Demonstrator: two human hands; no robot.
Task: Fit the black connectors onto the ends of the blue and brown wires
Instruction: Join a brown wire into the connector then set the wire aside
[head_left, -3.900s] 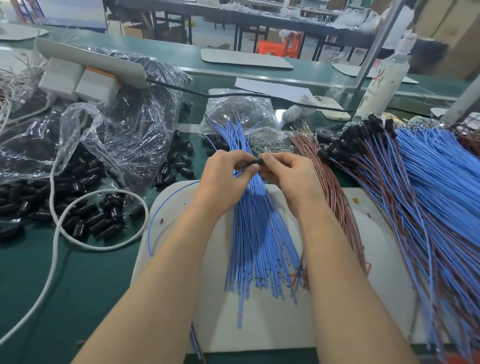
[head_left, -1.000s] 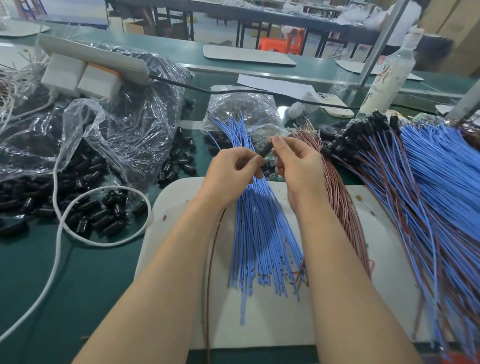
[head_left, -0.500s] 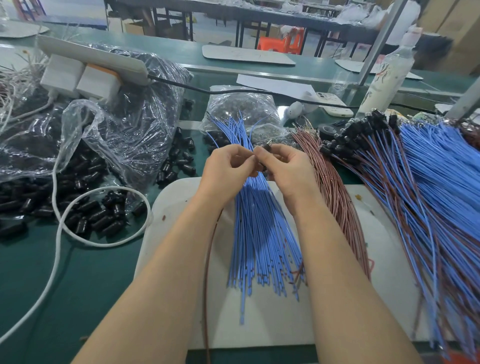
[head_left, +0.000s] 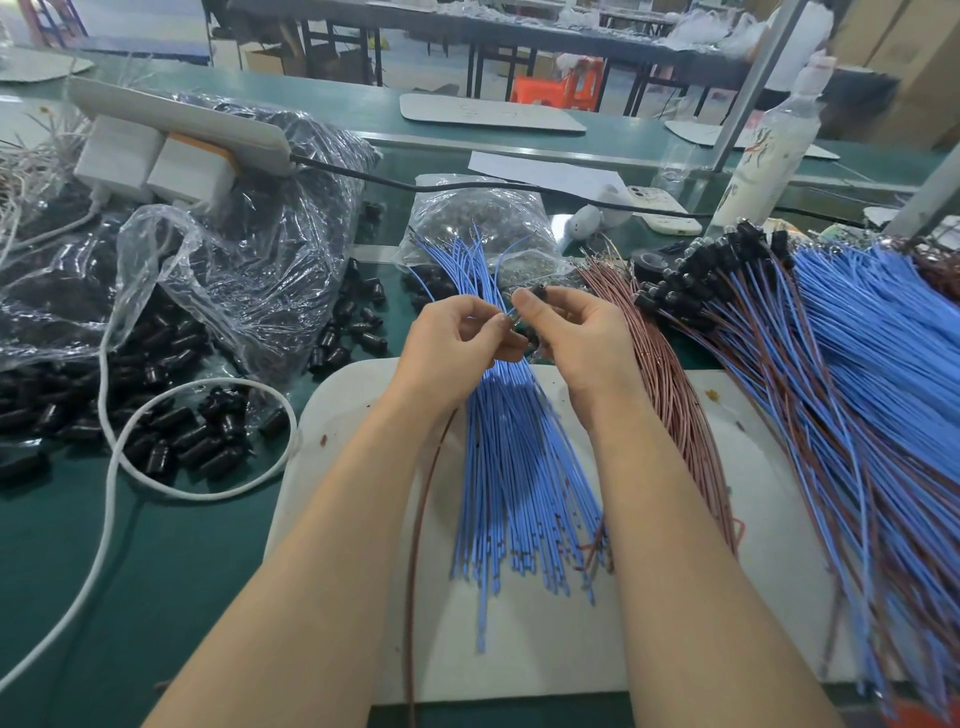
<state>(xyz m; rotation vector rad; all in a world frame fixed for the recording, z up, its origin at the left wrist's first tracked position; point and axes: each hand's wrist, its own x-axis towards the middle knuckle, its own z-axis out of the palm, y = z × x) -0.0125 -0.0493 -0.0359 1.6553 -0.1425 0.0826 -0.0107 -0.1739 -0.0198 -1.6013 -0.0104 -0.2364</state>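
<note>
1. Both hands have eased apart since half a second ago. Back then the fingertips were bunched together over the wires; now there's a small gap between them.
2. On the left hand (head_left: 457, 348) the fingers are curled, with thumb and forefinger pinching a thin wire end that points across at the other hand. A single brown wire (head_left: 415, 519) trails down from under that hand, across the white board (head_left: 545, 654) toward the near edge, same as before. I can't tell for sure if it's the one being pinched.
3. On the right hand (head_left: 576, 348) the fingers are curled round a small black connector (head_left: 540, 292), which pokes out at the top by the thumb tip.
4. That connector sits just beside the pinched wire end. I can't make out whether the tip is actually inside it.
5. Everything else hasn't budged:
   - The blue wires (head_left: 519, 467) are fanned out on the board under the hands.
   - The brown wires (head_left: 670, 395) lie just to their right.
   - The finished bundle (head_left: 857, 389), already capped in black, is piled at the far right.
   - The loose connectors (head_left: 182, 441) are scattered on the green bench (head_left: 156, 571) at left, partly under a clear plastic bag (head_left: 249, 260).
   - A white cable (head_left: 109, 467) loops through the loose connectors.
</note>
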